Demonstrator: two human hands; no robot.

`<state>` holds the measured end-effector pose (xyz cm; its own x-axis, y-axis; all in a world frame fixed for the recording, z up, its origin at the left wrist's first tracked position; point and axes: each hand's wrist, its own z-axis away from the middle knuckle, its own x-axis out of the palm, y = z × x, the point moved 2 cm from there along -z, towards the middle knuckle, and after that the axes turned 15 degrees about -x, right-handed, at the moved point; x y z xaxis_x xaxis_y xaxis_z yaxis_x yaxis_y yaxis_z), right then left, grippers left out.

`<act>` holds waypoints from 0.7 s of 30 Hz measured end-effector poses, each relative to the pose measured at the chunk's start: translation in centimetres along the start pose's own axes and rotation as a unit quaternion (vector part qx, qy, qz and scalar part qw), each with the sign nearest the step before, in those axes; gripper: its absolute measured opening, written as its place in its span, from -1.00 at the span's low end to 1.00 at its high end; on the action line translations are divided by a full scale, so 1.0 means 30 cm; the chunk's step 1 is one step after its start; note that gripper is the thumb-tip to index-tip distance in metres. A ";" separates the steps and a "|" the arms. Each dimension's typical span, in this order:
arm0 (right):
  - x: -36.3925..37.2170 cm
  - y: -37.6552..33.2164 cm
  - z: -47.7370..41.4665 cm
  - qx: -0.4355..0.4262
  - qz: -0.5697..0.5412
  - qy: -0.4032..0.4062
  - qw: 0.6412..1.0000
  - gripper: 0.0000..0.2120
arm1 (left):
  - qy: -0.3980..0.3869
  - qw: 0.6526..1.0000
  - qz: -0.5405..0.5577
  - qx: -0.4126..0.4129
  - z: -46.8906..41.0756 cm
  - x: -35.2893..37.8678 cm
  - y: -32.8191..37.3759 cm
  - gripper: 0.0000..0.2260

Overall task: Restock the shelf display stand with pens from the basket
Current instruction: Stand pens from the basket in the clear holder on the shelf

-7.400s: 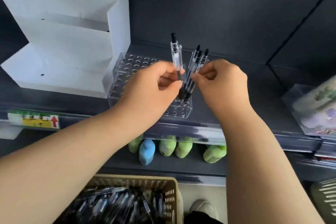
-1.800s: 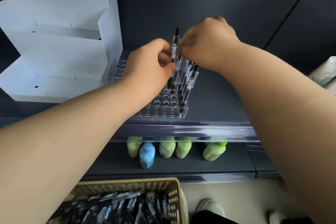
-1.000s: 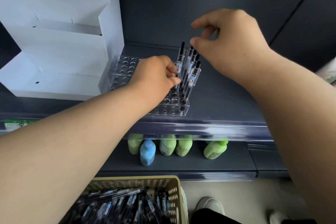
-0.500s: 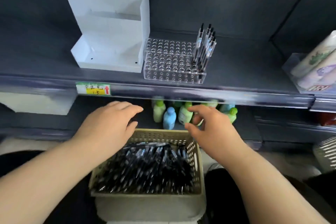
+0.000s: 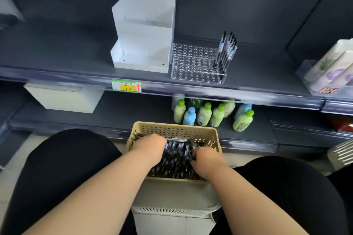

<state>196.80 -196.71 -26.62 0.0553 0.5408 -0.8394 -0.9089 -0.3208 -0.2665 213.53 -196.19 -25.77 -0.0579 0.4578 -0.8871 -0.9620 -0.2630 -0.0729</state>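
Pens: a heap of clear-barrelled pens with black grips [image 5: 178, 160] fills the beige perforated plastic basket [image 5: 175, 129], which sits between the person's knees, just in front of the lower shelf, so stock is within reach of both arms. Most pens lie flat with the long axis running from the person toward the shelf. A few along the far wall lie crosswise. Which end points forward is too blurred to read. Left hand [image 5: 150, 147]: knuckles up, fingers sunk into the left of the heap and hidden; cannot tell whether it grips anything. Right hand [image 5: 207, 158]: fingers curled down into the right of the heap; a pinch is likely but not confirmed. Judgement: both hands are gathering a fresh bunch. Target: the clear acrylic stepped stand with rows of round holes [image 5: 193, 66] on the dark grey upper shelf [image 5: 76, 57], touching or just beside a white stepped card display [image 5: 145, 30]. Only its right end is filled, where a small cluster of pens [image 5: 227, 51] stands near upright, tips down in the holes, black clickers up, leaning slightly right. Most holes remain vacant, so the task is at an early stage. Green and blue bottles [image 5: 204, 113] stand on the lower shelf behind the basket.
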 end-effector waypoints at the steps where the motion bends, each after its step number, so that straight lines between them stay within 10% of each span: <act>1: 0.008 0.000 -0.011 0.009 -0.003 0.000 1.000 -0.73 | -0.004 1.000 0.004 0.005 -0.008 0.008 0.014 -0.77; 14: 0.098 0.016 -0.130 0.128 -0.077 -0.007 0.989 -0.74 | -0.001 0.999 0.000 -0.037 -0.063 0.144 0.135 -0.53; 21: 0.088 0.036 -0.157 0.154 -0.204 0.003 0.967 -0.83 | -0.050 0.989 0.066 -0.120 -0.087 0.132 0.117 -0.74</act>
<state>197.92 -199.29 -31.34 0.4362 0.5694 -0.6968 -0.8911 0.1656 -0.4225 210.64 -197.52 -30.73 -0.2167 0.4842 -0.8477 -0.8536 -0.5153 -0.0761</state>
